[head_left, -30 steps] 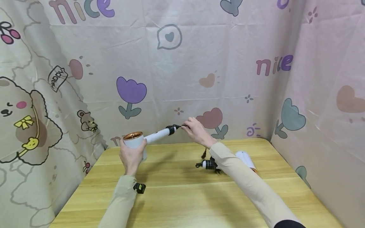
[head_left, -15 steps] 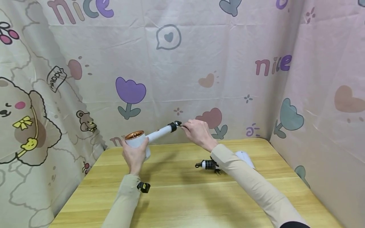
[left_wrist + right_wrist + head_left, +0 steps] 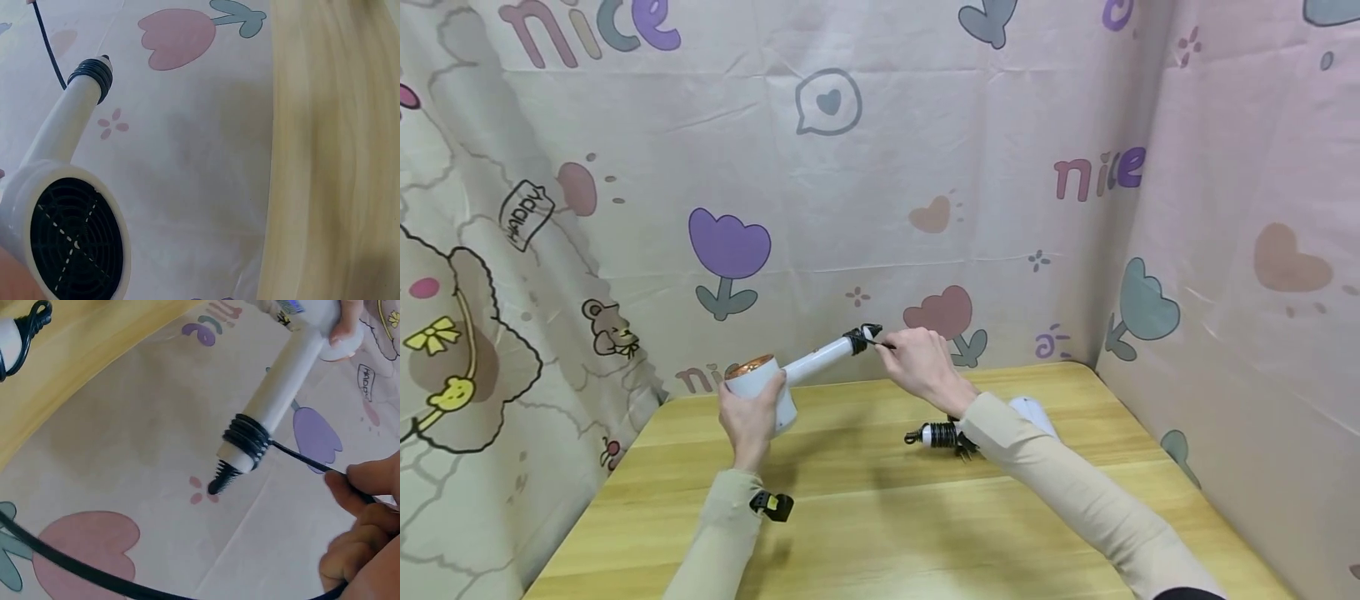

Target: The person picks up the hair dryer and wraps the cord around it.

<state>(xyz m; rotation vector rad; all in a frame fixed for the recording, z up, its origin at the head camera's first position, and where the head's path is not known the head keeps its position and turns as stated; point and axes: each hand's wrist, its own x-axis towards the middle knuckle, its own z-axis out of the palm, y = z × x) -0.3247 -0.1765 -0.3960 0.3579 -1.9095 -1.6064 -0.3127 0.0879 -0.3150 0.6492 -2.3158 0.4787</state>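
My left hand (image 3: 749,421) grips a white hair dryer (image 3: 820,360) by its barrel, above the table. Its copper-lined mouth (image 3: 752,365) faces up and its handle slants up to the right. In the left wrist view the black rear grille (image 3: 78,240) shows. Several turns of black power cord (image 3: 245,439) lie round the handle's end. From these turns a taut stretch of cord (image 3: 306,459) runs to my right hand (image 3: 925,367), which pinches it between thumb and forefinger. A looser length of cord hangs below that hand in the right wrist view.
A second white hair dryer (image 3: 1033,412) lies on the wooden table (image 3: 850,533) behind my right forearm, partly hidden. Black cord (image 3: 943,434) is wound round its handle. A printed cloth curtain (image 3: 850,183) hangs behind the table and along both sides.
My right hand has moved slightly down, and the taut cord now meets the handle lower. The held hair dryer has tipped, so less of its mouth shows. The head view has shifted a little.
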